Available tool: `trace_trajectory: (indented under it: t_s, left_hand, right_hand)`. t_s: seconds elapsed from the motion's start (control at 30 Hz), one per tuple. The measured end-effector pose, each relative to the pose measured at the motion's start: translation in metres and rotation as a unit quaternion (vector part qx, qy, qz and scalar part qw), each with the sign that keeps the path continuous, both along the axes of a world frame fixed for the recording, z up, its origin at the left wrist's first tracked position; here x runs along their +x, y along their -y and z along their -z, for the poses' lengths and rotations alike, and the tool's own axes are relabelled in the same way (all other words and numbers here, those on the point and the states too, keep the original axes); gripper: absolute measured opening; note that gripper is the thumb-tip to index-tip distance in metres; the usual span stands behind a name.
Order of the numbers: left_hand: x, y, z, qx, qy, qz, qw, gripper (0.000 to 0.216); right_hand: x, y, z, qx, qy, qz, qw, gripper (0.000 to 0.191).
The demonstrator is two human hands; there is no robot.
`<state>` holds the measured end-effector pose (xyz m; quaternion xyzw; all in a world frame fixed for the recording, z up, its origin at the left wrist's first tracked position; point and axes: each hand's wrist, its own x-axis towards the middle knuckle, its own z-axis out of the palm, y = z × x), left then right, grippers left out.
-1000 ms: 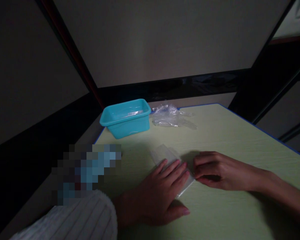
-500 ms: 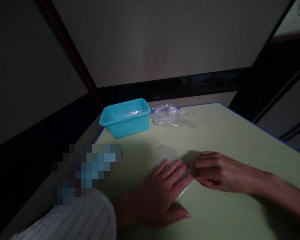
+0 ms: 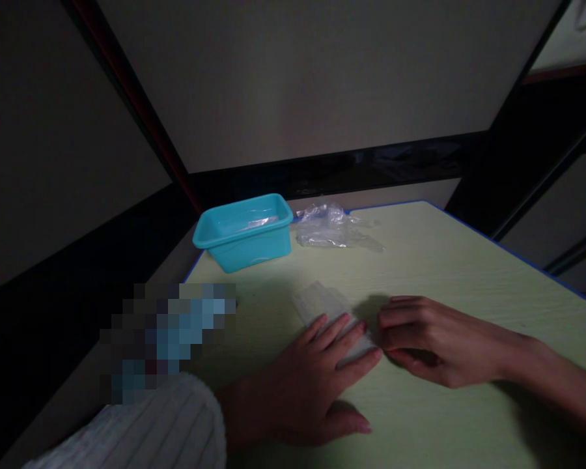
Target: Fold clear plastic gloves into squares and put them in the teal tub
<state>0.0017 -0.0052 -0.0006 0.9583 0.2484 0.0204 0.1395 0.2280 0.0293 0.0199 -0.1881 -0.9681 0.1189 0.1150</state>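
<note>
My left hand (image 3: pixel 317 378) lies palm down, fingers spread, on a flat piece of thin translucent plastic (image 3: pixel 322 301). The far end of the plastic shows beyond my fingertips; my fingers cover part of the rest. My right hand (image 3: pixel 420 339) rests on the table at the right end of the plastic, close to my left fingertips. Its fingers are curled together, and their tips are hidden, so I cannot make out what is between them.
A turquoise plastic basin (image 3: pixel 254 251) stands at the table's back left with some clear plastic inside. Beside it lies crumpled clear plastic (image 3: pixel 329 228). The pale table (image 3: pixel 469 273) has a blue edge and stands near a wall panel (image 3: pixel 293 85). A blurred-out patch (image 3: pixel 176 332) covers the left side.
My left little finger has shifted slightly right and the plastic under it lies a bit differently. My right thumb side has dropped a little lower. The basin and the crumpled plastic stay put.
</note>
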Motion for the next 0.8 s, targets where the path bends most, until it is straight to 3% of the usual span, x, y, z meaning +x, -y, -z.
trace_trajectory:
  t_s: [0.23,0.57,0.8]
  left_hand:
    - [-0.001,0.001,0.001,-0.013,0.005,-0.021,1.000,0.064]
    - [-0.019,-0.025,0.005,0.027,-0.038,-0.148,0.988,0.058]
    - [-0.022,-0.030,0.006,0.033,-0.039,-0.161,0.986,0.058]
  right_hand:
    - [0.001,-0.001,0.001,-0.039,0.009,0.001,0.999,0.017]
    - [0.002,0.000,0.002,-0.036,0.019,-0.003,0.999,0.019]
    - [0.002,0.000,0.000,-0.006,0.024,-0.001,1.000,0.023]
